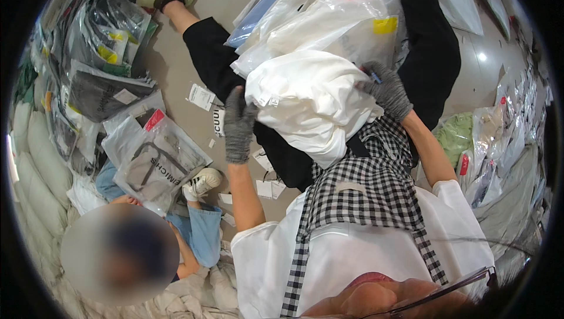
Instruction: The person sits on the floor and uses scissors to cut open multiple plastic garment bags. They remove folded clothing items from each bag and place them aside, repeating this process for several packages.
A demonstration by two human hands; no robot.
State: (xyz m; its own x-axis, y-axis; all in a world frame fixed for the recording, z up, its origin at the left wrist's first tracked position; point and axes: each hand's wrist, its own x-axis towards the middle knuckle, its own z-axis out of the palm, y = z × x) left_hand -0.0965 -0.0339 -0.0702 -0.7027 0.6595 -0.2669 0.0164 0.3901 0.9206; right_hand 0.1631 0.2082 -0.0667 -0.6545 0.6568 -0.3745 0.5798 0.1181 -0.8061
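The floor (167,69) is carrying the work area, with a stack of bagged garments (106,31) lining its left edge. Between the person's legs, a pile of bagged garments (311,22) is spreading toward the floor's far edge. A co-worker (202,239) is sitting by the floor's near left corner, with a clear bag (161,163) lying just in front. A checked apron (358,198) is covering the person's front.

The white garment (314,104) is lying bunched on the lap, its far edge appearing to overlap the near edge of the pile.

The gloved right hand (388,92) is resting at the garment's right edge; its fingers are bending inward, but whether they are clamping the cloth cannot be told. The gloved left hand (239,131) is standing at the left edge, fingers extending close together; whether they are touching cloth is unclear.

Paper tags (201,97) are lying on the floor left of the lap. A small blue object (376,77) is showing at the right fingers, too small to identify.

The step in hand is seemingly handling loose cloth; the next move is probably calling for a secure hold on both edges.
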